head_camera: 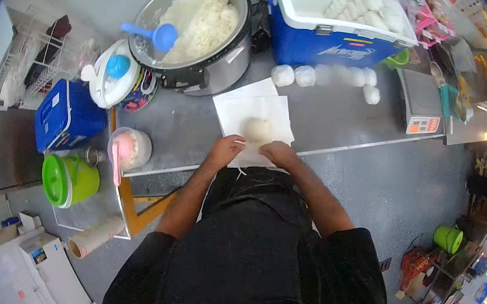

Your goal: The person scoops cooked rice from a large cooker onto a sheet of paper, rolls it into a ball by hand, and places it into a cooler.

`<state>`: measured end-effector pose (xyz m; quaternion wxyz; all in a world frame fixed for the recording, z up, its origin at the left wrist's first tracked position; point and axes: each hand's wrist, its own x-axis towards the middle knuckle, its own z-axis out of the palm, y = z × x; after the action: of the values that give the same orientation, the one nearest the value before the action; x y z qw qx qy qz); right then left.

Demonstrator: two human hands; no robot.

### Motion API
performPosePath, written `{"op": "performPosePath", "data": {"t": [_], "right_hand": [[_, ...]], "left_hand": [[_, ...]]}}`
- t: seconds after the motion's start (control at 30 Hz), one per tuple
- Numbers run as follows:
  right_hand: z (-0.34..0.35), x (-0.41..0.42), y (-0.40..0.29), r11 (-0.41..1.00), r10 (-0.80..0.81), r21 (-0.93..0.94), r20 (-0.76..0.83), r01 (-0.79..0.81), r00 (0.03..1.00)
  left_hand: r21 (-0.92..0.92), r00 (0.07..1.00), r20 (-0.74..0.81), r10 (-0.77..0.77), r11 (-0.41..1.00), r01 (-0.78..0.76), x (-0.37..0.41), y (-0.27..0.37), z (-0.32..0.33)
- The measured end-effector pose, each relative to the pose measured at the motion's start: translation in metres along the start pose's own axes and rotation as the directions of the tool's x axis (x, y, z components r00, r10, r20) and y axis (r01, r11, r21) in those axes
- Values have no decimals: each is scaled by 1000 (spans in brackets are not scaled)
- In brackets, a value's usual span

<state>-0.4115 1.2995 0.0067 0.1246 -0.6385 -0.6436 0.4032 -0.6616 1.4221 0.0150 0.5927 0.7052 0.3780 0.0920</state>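
A rounded mound of white rice (257, 130) sits on the near part of a stack of white paper sheets (249, 104), a little blurred. My left hand (227, 149) pinches the near edge of the top sheet, just left of the mound. On the other side, my right hand (281, 154) grips the same edge with curled fingers. Beyond the sheets stands a large open rice cooker (231, 72) full of cooked rice (205, 22). A blue plastic scoop (164, 38) rests on that rice. Several white wrapped bundles (282, 75) line the worktop to the right.
A blue and white cooler box (326, 47), holding more wrapped bundles (369, 5), stands behind the row. Digital scales (421, 99) are at the right. Along the left are a lidded tub (113, 75), a plastic container with a pink spoon (140, 150) and a green bucket (82, 181).
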Motion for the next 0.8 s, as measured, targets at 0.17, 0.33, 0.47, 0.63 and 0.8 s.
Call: {"op": "performPosePath", "data": {"t": [0.17, 0.33, 0.47, 0.63, 0.8], "right_hand": [[-3, 3, 5, 991, -133, -41, -81, 130, 988], [-8, 15, -8, 988, -110, -112, -49, 104, 993], [-8, 16, -14, 990, -95, -116, -93, 84, 991], [-8, 7, -12, 994, -84, -82, -114, 75, 990], [-19, -29, -14, 997, -3, -71, -143, -8, 990]], "left_hand": [[-12, 999, 16, -33, 999, 33, -6, 15, 3], [117, 999, 48, 25, 993, -30, -5, 13, -2], [187, 996, 83, -26, 982, 10, -1, 15, -4], [151, 992, 84, -95, 985, 82, -2, 26, 5], [156, 996, 58, -65, 986, 55, -5, 8, 6]]}}
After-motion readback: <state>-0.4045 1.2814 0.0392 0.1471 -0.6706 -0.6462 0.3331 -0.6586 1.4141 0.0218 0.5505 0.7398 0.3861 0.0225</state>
